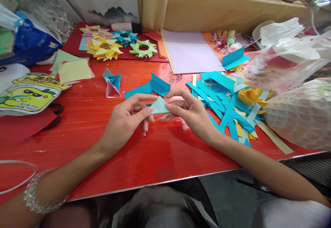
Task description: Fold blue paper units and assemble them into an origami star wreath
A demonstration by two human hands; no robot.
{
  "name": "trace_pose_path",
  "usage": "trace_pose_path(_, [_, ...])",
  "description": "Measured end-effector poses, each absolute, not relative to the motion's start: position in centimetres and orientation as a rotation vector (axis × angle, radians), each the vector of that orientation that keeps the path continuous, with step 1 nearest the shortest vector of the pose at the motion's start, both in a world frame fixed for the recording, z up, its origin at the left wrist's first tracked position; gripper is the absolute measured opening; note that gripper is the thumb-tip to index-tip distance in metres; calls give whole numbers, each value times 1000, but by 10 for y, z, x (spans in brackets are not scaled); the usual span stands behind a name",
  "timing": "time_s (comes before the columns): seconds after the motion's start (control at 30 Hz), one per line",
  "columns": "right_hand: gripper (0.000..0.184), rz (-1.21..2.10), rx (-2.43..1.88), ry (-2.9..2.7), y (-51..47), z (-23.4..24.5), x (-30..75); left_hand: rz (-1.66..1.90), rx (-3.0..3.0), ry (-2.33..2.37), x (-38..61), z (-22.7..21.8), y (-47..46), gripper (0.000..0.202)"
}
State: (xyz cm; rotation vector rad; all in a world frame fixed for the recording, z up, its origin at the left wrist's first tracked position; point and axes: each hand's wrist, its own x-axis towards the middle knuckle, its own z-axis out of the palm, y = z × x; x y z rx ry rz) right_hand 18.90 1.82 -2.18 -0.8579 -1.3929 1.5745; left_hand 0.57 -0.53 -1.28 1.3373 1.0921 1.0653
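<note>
A small light-blue folded paper triangle (159, 106) is held up between my two hands, above the red table. My left hand (129, 114) pinches its left corner between thumb and fingers. On the opposite corner, the thumb and forefinger of my right hand (190, 112) are closed in a pinch. Just behind my fingers lie folded blue paper pieces (160, 84), partly covered by the left hand. Farther left stands a small group of pink and blue folded paper units (113, 83).
Blue paper strips (219, 100) lie heaped on the right, beside a netted white bundle (300, 114). Star-shaped paper rings (104, 48) and a lilac sheet (192, 50) rest at the back. Yellow paper squares (73, 71) and a lemon-printed packet (31, 93) sit left.
</note>
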Motion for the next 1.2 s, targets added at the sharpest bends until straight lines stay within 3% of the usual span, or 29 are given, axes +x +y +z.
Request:
trace_pose_path(0.13, [14,1577,-883,-1383,19,-22,189,1070,1329,1092,5,-14,-5,10])
trace_pose_path(0.33, [11,1572,-887,-1368,19,-21,188,1052,1289,1128,8,-11,-5,25])
trace_pose_path(0.5, [12,1607,-904,-1359,20,-21,189,1032,1356,1174,9,-9,-7,8])
trace_pose_path(0.67, [11,1631,-901,-1330,21,-21,189,1025,1323,1158,10,-10,-6,26])
trace_pose_path(0.93, [20,1646,-871,-1381,17,-17,188,1014,1349,1162,9,-10,-6,15])
trace_pose_path(1.2, [8,1664,-853,-1410,18,-20,190,1003,1277,1113,6,-9,-7,6])
